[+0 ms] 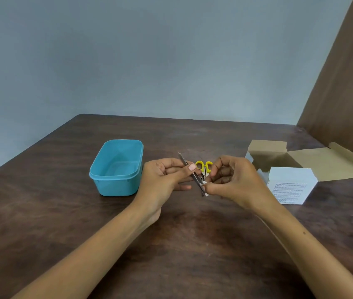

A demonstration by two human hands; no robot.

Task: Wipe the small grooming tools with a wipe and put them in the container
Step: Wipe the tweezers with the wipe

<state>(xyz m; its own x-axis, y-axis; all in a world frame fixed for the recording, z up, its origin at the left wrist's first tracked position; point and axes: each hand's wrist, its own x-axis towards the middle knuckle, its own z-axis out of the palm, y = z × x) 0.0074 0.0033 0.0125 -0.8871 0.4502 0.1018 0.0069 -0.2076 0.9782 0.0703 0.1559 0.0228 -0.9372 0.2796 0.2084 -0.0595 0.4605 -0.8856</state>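
My left hand (pixel 167 178) pinches a slim metal tweezers (pixel 184 162) between thumb and fingers, above the table's middle. The tool slants from upper left to lower right. My right hand (pixel 233 180) pinches a small white wipe (pixel 206 192) around the tweezers' lower end. Behind the hands, small scissors with yellow handles (pixel 203 166) lie on the table, partly hidden. A turquoise plastic container (pixel 98 169) stands open to the left of my left hand, with nothing visible inside.
A white box with printed text (pixel 290 186) stands at the right, its brown cardboard flaps (pixel 322 162) spread open. The dark wooden table (pixel 63 212) meets a grey wall at the back and a brown panel (pixel 344 93) at the right.
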